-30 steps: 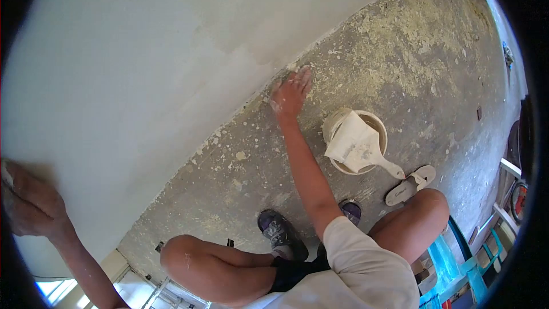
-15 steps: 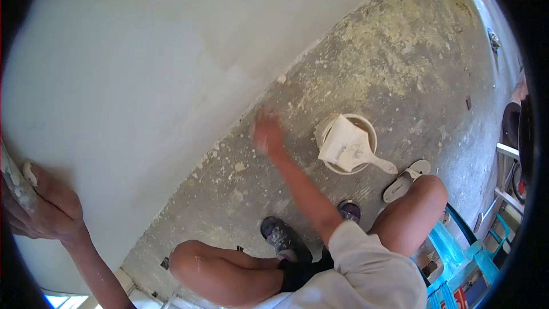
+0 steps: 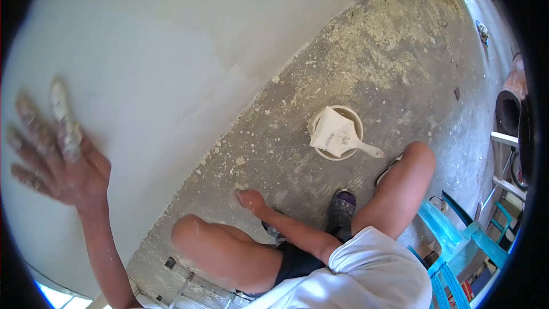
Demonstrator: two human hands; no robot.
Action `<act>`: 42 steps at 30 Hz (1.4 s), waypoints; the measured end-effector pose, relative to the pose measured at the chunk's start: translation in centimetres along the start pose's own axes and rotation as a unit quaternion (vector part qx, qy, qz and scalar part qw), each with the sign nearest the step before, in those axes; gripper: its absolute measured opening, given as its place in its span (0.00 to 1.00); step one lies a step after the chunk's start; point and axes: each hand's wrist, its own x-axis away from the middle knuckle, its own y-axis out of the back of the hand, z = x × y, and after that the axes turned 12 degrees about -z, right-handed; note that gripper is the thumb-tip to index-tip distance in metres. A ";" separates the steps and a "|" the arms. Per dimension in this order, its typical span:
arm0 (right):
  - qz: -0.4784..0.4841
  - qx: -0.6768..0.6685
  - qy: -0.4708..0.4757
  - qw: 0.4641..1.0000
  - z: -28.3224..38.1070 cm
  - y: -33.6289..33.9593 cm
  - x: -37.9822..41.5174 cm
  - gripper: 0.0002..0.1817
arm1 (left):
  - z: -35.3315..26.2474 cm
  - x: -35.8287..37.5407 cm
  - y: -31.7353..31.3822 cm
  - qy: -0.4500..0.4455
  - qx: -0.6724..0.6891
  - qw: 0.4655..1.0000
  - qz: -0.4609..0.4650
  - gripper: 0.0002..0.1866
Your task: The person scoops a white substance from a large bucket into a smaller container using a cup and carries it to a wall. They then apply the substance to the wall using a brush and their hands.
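Against the pale wall (image 3: 154,68), at the left, my left hand (image 3: 63,160) is spread with its fingers apart. White paste coats its fingers, thickest on one finger. My right hand (image 3: 251,200) hangs over the speckled floor near my knee, its fingers curled; whether anything small is in them cannot be made out. To the right of that hand stands a round bucket (image 3: 355,119), with a broad, paste-covered tool (image 3: 334,131) lying across its top, its handle pointing to the lower right.
Below the bucket are my knees and dark, stained footwear (image 3: 341,212). A turquoise plastic chair (image 3: 452,240) stands at the lower right. Farther right are a rolled tube (image 3: 509,106) and a whitish frame (image 3: 506,139). Yellowish dried patches mark the floor.
My left hand has moved up and right and spread its fingers. My right hand has come down from the wall's foot towards my knees. The view has shifted slightly.
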 end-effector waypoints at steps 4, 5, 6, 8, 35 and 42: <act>-0.060 0.122 0.010 0.991 1.1 8.7 -0.8 0.25 | 0.4 0.6 0.4 0.029 -0.028 0.997 0.071 0.22; -0.139 0.169 0.065 0.974 0.0 8.9 -0.6 0.25 | 0.3 0.5 0.6 0.035 -0.021 0.997 0.069 0.22; -0.140 0.177 0.061 0.972 -1.3 9.1 -0.2 0.25 | 0.1 0.2 0.7 0.030 -0.048 0.993 0.100 0.22; -0.321 0.280 0.269 0.864 -3.5 9.0 0.9 0.24 | -0.2 -0.5 1.1 0.023 -0.098 0.986 0.133 0.24; -0.337 0.154 -0.015 0.929 -7.9 34.9 18.4 0.16 | 0.1 -1.6 2.5 0.037 0.023 0.997 0.065 0.18; -0.272 -0.233 -0.148 0.922 -0.5 33.7 14.9 0.21 | 2.3 0.4 3.1 0.014 0.235 0.972 0.013 0.08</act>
